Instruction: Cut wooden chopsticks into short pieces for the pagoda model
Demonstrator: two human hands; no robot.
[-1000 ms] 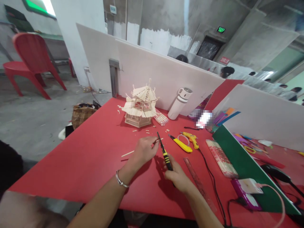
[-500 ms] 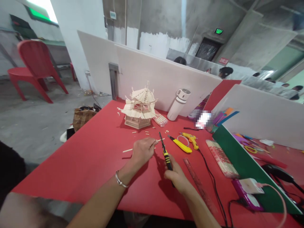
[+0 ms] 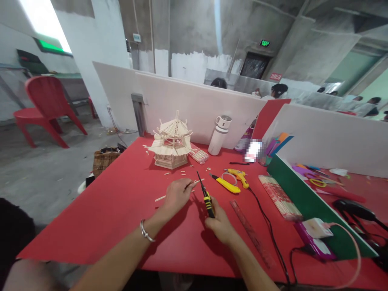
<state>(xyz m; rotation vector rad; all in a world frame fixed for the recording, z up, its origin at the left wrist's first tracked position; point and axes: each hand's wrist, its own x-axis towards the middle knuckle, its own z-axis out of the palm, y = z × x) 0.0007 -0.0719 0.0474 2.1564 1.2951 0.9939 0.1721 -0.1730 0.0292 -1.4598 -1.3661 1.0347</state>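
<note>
Red tabletop [image 3: 103, 214]: edge well leftward. My left hand [image 3: 178, 194] pinches slim pale wooden stick [image 3: 200, 180]; right hand [image 3: 220, 223] clasps black-and-yellow pliers [image 3: 207, 204], apparently.

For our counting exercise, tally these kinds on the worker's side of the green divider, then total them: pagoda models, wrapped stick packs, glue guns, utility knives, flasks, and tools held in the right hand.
Stick pagoda model: 1
Wrapped stick packs: 2
Yellow glue gun: 1
Yellow utility knife: 1
White flask: 1
Black-and-yellow hand tool: 1
Total: 7

Moderate light, white glare upper left, perhaps a window [image 3: 45, 24], soft shadows on the table [image 3: 100, 230], stretched edges.
</note>
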